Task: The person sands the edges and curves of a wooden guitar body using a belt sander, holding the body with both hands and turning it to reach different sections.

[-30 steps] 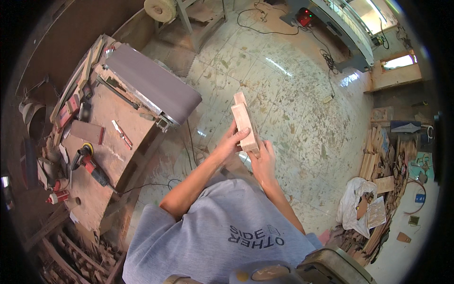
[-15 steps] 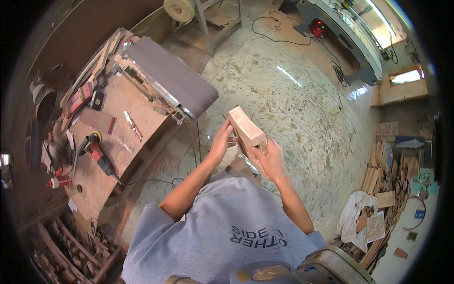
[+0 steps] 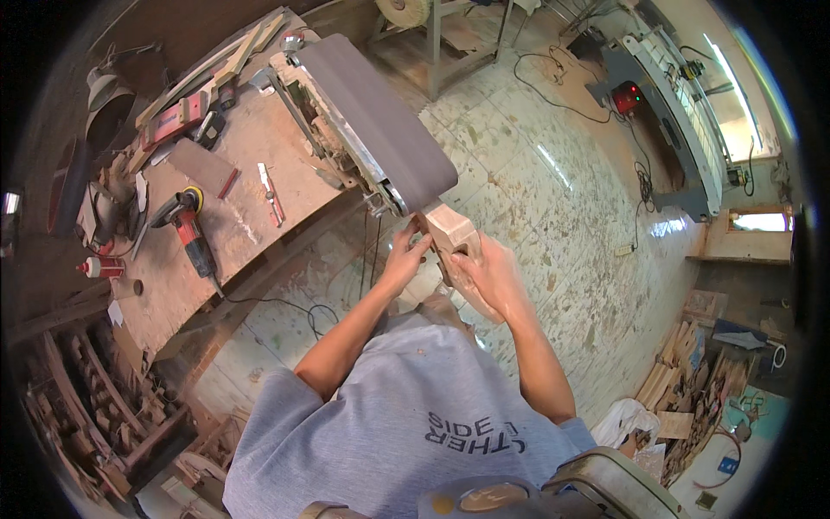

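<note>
A pale shaped wooden block [image 3: 450, 223] is held below the front end of a bench-mounted belt sander [image 3: 372, 121] with a grey-brown belt; I cannot tell whether the two touch. My left hand [image 3: 405, 259] grips the block's left side, fingers curled against it. My right hand [image 3: 484, 277] wraps round its right side, thumb pressed on the wood. The block's underside is hidden.
A wooden bench [image 3: 233, 268] at left carries a red-black power tool [image 3: 192, 238], sanding pad [image 3: 203, 169] and glue bottle [image 3: 104, 268]. A grey machine [image 3: 666, 125] with cables stands upper right. Scrap wood [image 3: 692, 385] lies lower right; tiled floor [image 3: 562, 225] lies between.
The view has swung so the sander and bench sit nearer the middle. The block has been turned and is now closer to the sander's end, with both hands still holding it.
</note>
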`<state>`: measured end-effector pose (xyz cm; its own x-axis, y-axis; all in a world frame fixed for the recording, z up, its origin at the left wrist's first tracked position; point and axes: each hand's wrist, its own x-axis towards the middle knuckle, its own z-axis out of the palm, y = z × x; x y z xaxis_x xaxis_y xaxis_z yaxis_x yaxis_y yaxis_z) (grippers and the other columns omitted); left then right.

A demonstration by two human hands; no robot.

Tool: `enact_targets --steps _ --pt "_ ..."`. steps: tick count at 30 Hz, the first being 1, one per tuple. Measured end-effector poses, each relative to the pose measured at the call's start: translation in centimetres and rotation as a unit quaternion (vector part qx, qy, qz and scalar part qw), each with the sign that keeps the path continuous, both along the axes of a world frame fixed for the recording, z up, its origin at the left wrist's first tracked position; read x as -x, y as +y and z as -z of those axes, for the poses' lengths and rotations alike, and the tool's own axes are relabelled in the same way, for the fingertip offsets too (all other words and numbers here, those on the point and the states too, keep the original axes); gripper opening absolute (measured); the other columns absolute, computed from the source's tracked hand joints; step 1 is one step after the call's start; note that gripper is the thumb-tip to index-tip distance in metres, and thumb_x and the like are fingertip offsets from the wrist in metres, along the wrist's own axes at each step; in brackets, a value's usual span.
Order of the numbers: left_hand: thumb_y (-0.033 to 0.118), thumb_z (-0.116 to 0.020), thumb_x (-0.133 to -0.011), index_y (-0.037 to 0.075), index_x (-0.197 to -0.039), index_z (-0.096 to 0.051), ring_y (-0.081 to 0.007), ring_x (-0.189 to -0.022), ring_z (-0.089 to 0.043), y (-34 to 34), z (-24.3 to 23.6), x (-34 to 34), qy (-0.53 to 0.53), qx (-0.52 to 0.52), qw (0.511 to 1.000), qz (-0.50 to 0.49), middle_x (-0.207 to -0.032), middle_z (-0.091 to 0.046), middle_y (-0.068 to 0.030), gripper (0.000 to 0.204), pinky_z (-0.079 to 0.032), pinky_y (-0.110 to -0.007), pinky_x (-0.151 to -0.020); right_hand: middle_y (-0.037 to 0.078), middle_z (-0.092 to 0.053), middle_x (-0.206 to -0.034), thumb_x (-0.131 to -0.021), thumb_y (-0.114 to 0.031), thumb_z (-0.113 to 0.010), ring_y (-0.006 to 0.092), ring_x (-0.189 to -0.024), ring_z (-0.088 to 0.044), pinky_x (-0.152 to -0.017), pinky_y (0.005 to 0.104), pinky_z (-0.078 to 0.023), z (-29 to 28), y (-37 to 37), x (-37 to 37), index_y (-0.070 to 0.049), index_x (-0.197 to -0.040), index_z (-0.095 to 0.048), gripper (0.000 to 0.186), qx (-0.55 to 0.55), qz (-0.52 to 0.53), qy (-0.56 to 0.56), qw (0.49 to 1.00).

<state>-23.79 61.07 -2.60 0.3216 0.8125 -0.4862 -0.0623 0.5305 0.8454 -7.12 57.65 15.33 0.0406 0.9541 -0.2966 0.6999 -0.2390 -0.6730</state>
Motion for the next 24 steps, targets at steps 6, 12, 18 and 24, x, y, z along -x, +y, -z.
enact_targets --steps 6,12,18,24 --pt "0.037 -0.062 -0.102 0.007 -0.16 -0.028 -0.031 -0.139 -0.048 1.6 0.8 0.0 -0.04 0.034 0.998 -0.043 -0.159 -0.034 -0.0132 0.074 -0.048 -0.05 -0.108 0.027 -0.067 -0.109 -0.092 -0.027 -0.073 0.0457 -0.106 -0.063 -0.089 0.0477 -0.05 0.8 2.4 0.4 0.002 -0.119 -0.063 0.042 -0.001 -0.002 0.014 1.0" --pt "0.036 -0.063 -0.102 0.006 -0.158 -0.032 -0.0314 -0.14 -0.047 2.6 1.9 -0.3 -0.052 0.005 0.998 -0.026 -0.161 -0.031 -0.0124 0.071 -0.047 -0.05 -0.109 0.026 -0.069 -0.108 -0.09 -0.028 -0.074 0.0442 -0.104 -0.065 -0.089 0.0473 -0.05 2.4 3.1 -0.2 -0.001 -0.12 -0.064 0.042 -0.008 -0.002 0.016 1.0" --pt "0.028 -0.061 -0.098 -0.001 -0.152 -0.039 -0.0295 -0.131 -0.053 1.1 -0.7 -1.3 -0.02 0.006 1.0 -0.011 -0.16 -0.027 -0.0156 0.065 -0.051 -0.04 -0.102 0.025 -0.069 -0.108 -0.09 -0.028 -0.074 0.0439 -0.104 -0.065 -0.089 0.0467 -0.05 0.1 1.8 -0.8 -0.001 -0.122 -0.064 0.043 -0.002 0.016 0.014 1.0" --pt "0.033 -0.063 -0.102 0.0 -0.155 -0.037 -0.0291 -0.138 -0.049 2.5 2.6 -1.3 -0.023 -0.014 0.999 -0.039 -0.157 -0.037 -0.0158 0.067 -0.047 -0.04 -0.111 0.026 -0.069 -0.107 -0.09 -0.028 -0.074 0.0442 -0.105 -0.065 -0.089 0.0472 -0.05 1.7 3.0 -0.9 -0.002 -0.124 -0.063 0.044 -0.009 -0.001 0.006 1.0"
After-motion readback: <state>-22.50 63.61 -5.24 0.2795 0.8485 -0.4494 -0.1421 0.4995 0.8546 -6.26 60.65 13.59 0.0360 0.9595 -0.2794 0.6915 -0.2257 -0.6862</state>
